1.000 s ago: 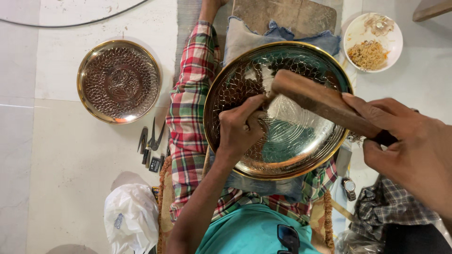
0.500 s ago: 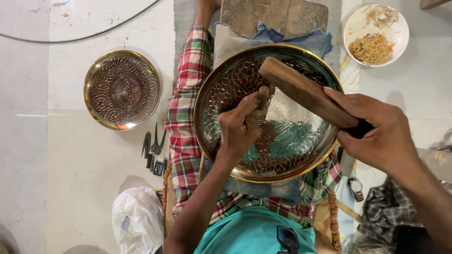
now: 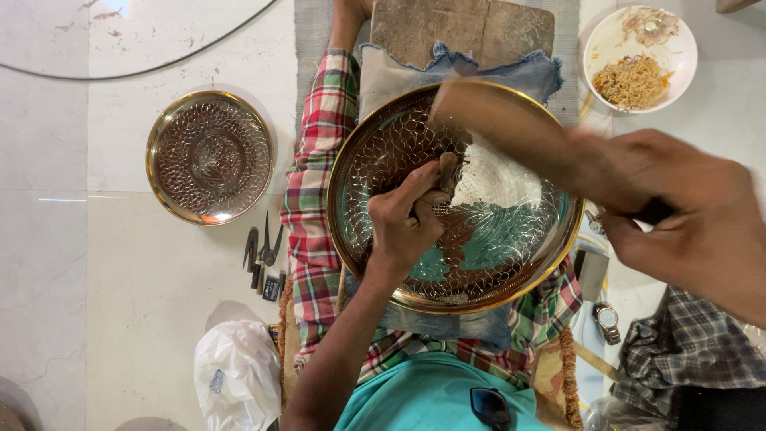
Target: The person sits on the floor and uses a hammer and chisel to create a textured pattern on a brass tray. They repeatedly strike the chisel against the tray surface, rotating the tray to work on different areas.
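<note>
Brass tray rests on the person's lap, over a plaid cloth and a blue denim pad; it is round, shiny, and covered in a fine embossed scale pattern with a bare patch near the middle. The left hand has its fingers curled tight round a small punch stood on the metal. The right hand is clenched on a wooden mallet, blurred in motion. Good work here likely means keeping the punch upright and steady, and the blows light and even. A smaller patterned tray lies on the pale floor to the left, with pliers just below it. A white plate of food sits top right.
</note>
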